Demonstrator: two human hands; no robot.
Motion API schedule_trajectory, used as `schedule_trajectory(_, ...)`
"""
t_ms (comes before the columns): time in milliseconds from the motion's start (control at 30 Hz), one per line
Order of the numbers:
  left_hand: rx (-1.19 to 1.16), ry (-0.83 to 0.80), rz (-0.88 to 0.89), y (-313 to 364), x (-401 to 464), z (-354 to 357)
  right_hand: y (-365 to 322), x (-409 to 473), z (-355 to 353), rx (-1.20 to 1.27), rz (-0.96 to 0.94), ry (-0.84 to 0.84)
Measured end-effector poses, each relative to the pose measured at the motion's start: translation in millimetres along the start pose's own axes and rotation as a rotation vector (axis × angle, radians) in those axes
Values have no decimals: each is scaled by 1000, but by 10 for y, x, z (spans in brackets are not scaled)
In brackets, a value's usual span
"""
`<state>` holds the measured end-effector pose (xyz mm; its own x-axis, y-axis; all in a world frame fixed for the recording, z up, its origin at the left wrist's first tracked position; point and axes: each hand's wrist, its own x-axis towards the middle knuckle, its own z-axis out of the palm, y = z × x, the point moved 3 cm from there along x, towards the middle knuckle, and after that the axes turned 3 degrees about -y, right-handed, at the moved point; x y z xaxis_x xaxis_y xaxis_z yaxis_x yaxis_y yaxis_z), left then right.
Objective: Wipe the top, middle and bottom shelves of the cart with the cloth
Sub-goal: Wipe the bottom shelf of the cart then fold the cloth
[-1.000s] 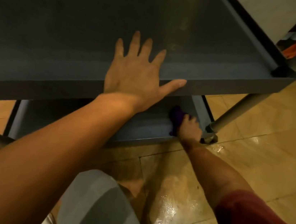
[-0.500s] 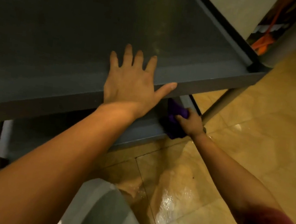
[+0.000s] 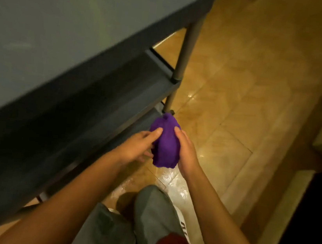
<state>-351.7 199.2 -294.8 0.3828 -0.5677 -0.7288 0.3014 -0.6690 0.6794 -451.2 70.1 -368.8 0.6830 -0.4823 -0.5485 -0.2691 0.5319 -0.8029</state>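
Note:
A bunched purple cloth (image 3: 166, 143) is held in the air in front of the dark grey cart (image 3: 69, 34), off its shelves. My left hand (image 3: 136, 147) grips the cloth's left side and my right hand (image 3: 187, 152) cups its right side. The top shelf fills the upper left of the view. Below it, the middle shelf (image 3: 141, 78) and part of the bottom shelf (image 3: 151, 114) show near the cart's right front leg (image 3: 181, 63). The view is blurred.
Glossy tan floor tiles (image 3: 242, 91) stretch to the right of the cart. A pale raised ledge (image 3: 299, 150) runs along the far right. My knees in grey trousers (image 3: 151, 219) are bent below the hands.
My right hand has pulled the cloth out from the bottom shelf. My left hand has left the top shelf's edge and joined it on the cloth. The view has swung right.

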Motion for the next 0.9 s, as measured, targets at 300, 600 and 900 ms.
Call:
schedule_trajectory(300,-284,-36,330,1541,-1498,376,-2142,-1824,-18,-82,-4,61)
schedule_trajectory(600,-104,10,522,2979,-1789,627,-3638,-2168,-290,-278,-457,384)
schedule_trajectory(900,-152,28,637,4361,-1526,804,-5109,-1477,-730,-370,-524,-250)
